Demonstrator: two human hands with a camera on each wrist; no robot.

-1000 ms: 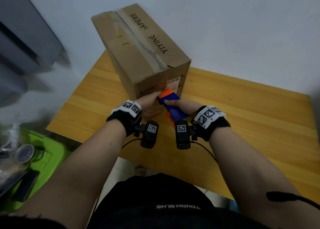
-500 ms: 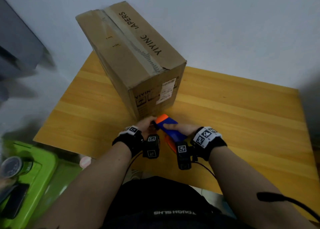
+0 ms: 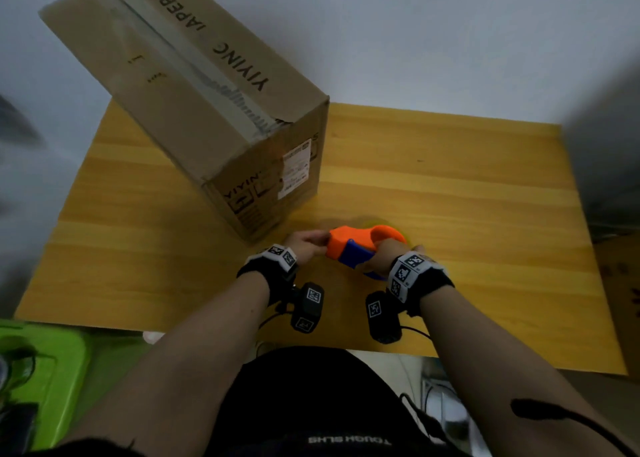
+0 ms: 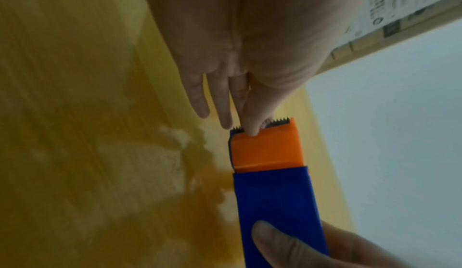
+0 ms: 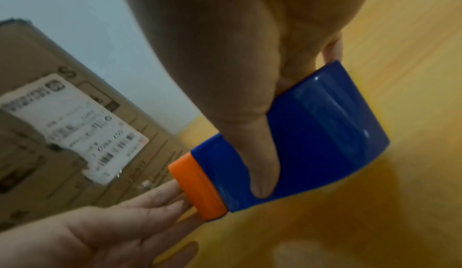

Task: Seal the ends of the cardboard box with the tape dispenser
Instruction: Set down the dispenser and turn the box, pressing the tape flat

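Orange-and-blue plastic marks the tape dispenser [image 3: 360, 249], which we hold low over the near middle of the wooden desk [image 3: 467, 197], just clear of the cardboard box [image 3: 194, 86]. Our right hand [image 3: 388, 257] wraps the blue body, thumb pressed flat along its top in the right wrist view, so that hand is closed around the tool. Our left hand [image 3: 304, 247] reaches to the orange nose: in the left wrist view the thumb tip sits against the serrated blade [image 4: 281, 121] while the other fingers [image 4: 200, 98] stretch out nearly straight beside it. Whether a tape end is pinched there we cannot tell; no loose tape reads clearly. The box stands on the far left of the desk, turned at an angle, with an old tape strip [image 3: 194, 65] running along its top seam and a white shipping label [image 3: 294, 169] on the end face nearest us. Judgement: we are at the preparation step, freeing or locating the tape end, with no fresh tape visible on the near end. Next move likely calls for drawing out a short tab, carrying the dispenser to the box's near end, anchoring the tab on the cardboard, and pulling across the seam with steady pressure while the left hand steadies the box.
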